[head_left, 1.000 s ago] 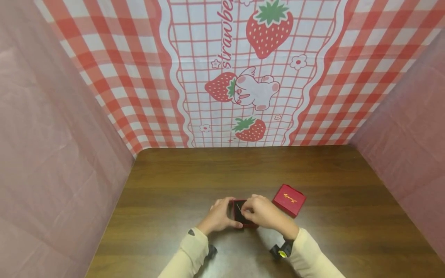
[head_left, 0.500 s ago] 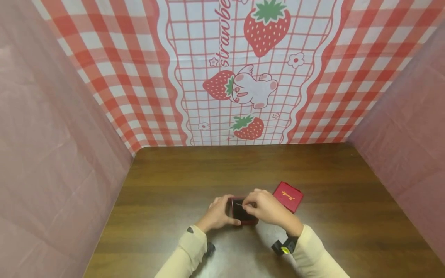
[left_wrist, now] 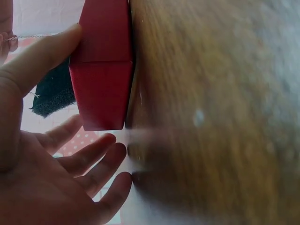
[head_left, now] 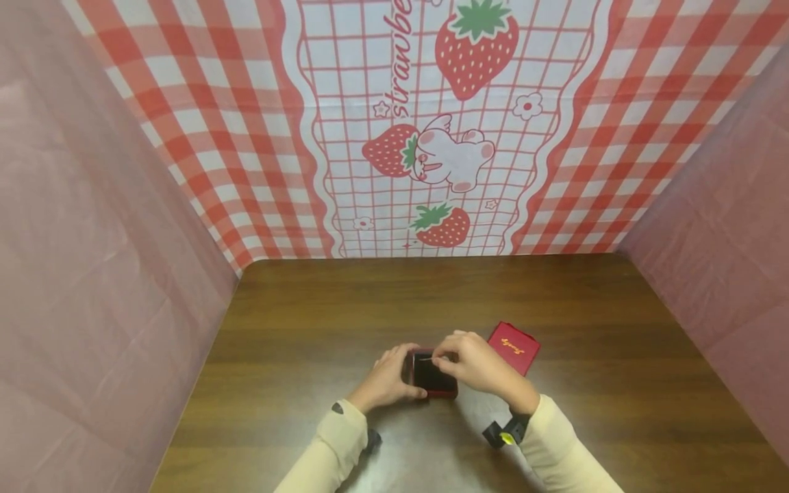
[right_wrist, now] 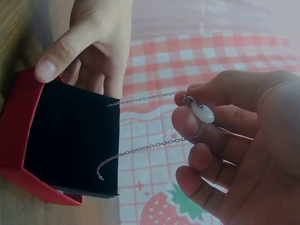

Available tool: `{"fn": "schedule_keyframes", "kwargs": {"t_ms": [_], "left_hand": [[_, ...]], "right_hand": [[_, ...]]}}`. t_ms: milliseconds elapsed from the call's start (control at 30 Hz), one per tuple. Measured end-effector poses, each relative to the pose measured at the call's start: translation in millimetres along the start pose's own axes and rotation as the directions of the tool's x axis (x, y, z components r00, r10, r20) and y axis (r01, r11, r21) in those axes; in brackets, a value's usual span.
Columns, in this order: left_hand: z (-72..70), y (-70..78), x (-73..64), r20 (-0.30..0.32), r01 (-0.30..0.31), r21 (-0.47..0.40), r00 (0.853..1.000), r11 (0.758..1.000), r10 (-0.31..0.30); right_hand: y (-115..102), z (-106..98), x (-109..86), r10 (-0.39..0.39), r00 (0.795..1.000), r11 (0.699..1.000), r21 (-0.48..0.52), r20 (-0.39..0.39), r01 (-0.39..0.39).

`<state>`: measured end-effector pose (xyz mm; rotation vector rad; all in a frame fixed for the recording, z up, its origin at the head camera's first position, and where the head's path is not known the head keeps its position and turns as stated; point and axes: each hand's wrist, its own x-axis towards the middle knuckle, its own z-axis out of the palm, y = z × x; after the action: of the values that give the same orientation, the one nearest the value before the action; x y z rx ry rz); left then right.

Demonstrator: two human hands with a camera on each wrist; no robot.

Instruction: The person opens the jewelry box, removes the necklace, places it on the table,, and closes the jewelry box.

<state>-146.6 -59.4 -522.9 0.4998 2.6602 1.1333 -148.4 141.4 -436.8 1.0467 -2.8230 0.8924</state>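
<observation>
My left hand (head_left: 390, 378) grips a small red jewelry box (head_left: 440, 394) at its left side, thumb on the near edge and fingers around the far side. A black velvet insert (right_wrist: 70, 136) stands tilted, its edge proud of the box. Over the box, my right hand (head_left: 471, 359) pinches a thin silver necklace (right_wrist: 150, 145) between thumb and forefinger. A white oval pendant (right_wrist: 202, 112) hangs by those fingertips. Two strands of chain run from there to the insert's edge, their far ends hidden behind or at it.
A red box lid (head_left: 514, 347) with gold lettering lies just beyond my right hand, partly covered by it in the head view. The brown wooden table (head_left: 296, 308) meets a strawberry-print cloth (head_left: 444, 157) at its back edge. Pink fabric (head_left: 105, 274) borders both sides.
My right hand has moved slightly away from me and to the right, drawing the chain out straighter. More of the box's black inside shows. The left hand stays on the box.
</observation>
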Motion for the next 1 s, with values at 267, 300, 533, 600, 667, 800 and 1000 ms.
{"fn": "schedule_keyframes", "kwargs": {"t_ms": [267, 300, 533, 600, 667, 800, 1000], "left_hand": [[-0.8, 1.8, 0.0, -0.027, -0.01, -0.024, 1.0, 1.0, 0.009], [-0.8, 1.6, 0.1, -0.041, -0.012, -0.028, 0.999, 1.0, 0.01], [-1.5, 3.4, 1.0, -0.12, -0.014, -0.089, 0.993, 0.996, 0.004], [-1.9, 4.4, 2.0, -0.14, -0.021, -0.098, 0.99, 0.995, 0.008], [-2.2, 5.4, 3.2, -0.155, -0.027, -0.099, 0.988, 0.995, 0.012], [-1.3, 5.7, 5.3, -0.169, -0.039, -0.09, 0.985, 0.995, 0.024], [1.1, 4.6, 5.5, -0.148, -0.039, -0.076, 0.989, 0.996, 0.027]], "right_hand": [[4.9, 0.0, -0.3, 0.004, 1.0, 1.0, 0.019, -0.009, -0.003], [5.3, -0.1, -0.3, 0.001, 1.0, 1.0, 0.021, -0.012, 0.0], [7.4, -0.2, 0.3, -0.016, 1.0, 0.999, 0.031, -0.027, 0.016], [7.8, -0.2, 0.6, -0.015, 0.999, 0.999, 0.028, -0.029, 0.016], [7.8, -0.4, 1.0, -0.018, 0.999, 1.0, 0.022, -0.034, 0.019], [7.0, -1.2, 1.5, -0.021, 0.999, 0.999, 0.024, -0.042, 0.022], [6.3, -2.3, 0.8, -0.01, 0.999, 0.999, 0.049, -0.043, 0.012]]}}
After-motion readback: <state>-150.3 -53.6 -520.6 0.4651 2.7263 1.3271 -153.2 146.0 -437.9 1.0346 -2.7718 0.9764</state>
